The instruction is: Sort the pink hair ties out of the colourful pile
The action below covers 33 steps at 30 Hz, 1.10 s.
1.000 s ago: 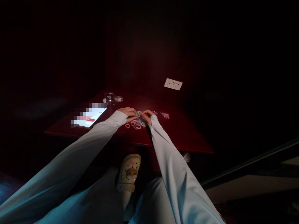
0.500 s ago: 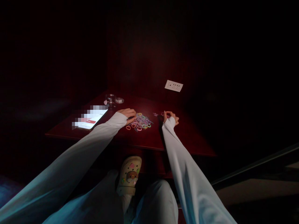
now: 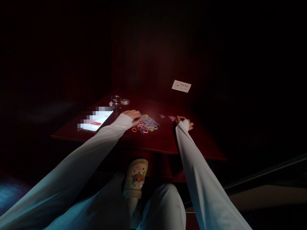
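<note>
Dark red table [image 3: 153, 140]: low, polished top, set into the corner of a very dim room; only its middle catches light.

Pile of small coloured elastic rings [image 3: 145, 124]: pink, yellow, green, lilac and orange loops, lying loose on the table near its centre, just to the right of the left hand. A few stray rings sit at the near edge of the pile.

Left hand [image 3: 133, 115]: palm down on the table, sleeve of pale cloth drawn up to the wrist. The fingertips touch the left margin of the pile; the fingers look curled and close together, though the picture is too dark and small to say whether they pinch a ring.

Right hand [image 3: 185, 122]: resting on the table well to the right of the pile, apart from it. The fingers are bent and lie loosely side by side; I cannot tell whether anything is held in them.

Small pink cluster [image 3: 172, 118]: a handful of pink rings lying just left of the right hand, separate from the main pile.

Phone [image 3: 96, 120]: lit screen face up, lying on the left part of the table, beside the left forearm.

Small clear jar [image 3: 116, 101]: at the far edge of the table behind the phone, with a round lid [image 3: 124, 102] lying next to it.

Wall socket plate [image 3: 181, 86]: white, on the dark wall behind the table.

Cream clog [image 3: 135, 176]: decorated with charms, seen below the table edge between the two sleeves.
</note>
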{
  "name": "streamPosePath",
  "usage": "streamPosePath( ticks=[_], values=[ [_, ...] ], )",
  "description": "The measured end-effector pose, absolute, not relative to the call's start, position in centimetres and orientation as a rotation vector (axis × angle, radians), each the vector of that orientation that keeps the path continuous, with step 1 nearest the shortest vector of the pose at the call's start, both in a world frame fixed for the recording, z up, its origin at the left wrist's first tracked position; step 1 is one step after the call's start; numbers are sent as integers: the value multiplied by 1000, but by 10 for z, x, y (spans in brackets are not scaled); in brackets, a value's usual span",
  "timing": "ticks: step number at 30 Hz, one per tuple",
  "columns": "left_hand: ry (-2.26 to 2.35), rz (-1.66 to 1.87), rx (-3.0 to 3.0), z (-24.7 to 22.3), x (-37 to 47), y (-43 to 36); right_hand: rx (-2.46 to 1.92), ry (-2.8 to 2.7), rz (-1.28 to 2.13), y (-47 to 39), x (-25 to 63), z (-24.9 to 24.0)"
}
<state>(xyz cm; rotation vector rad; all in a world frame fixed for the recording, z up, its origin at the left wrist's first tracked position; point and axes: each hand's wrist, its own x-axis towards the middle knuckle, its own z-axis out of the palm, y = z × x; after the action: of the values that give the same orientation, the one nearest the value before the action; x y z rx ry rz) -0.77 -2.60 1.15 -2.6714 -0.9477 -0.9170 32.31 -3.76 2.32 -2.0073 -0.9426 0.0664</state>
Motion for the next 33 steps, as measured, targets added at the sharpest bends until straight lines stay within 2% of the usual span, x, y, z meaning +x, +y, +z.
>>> streamPosePath(
  ticks=[7,18,33],
  values=[
    [-969,-934,-2668,11,-8,-28,-1916,-846,-32,-37,320,13],
    [-984,-959,-2680,9,-8,-25,-1803,-990,-96,-43,316,14],
    [-1016,-978,-2686,12,-12,-30,-1983,-1214,-138,-39,318,12]
  ],
)
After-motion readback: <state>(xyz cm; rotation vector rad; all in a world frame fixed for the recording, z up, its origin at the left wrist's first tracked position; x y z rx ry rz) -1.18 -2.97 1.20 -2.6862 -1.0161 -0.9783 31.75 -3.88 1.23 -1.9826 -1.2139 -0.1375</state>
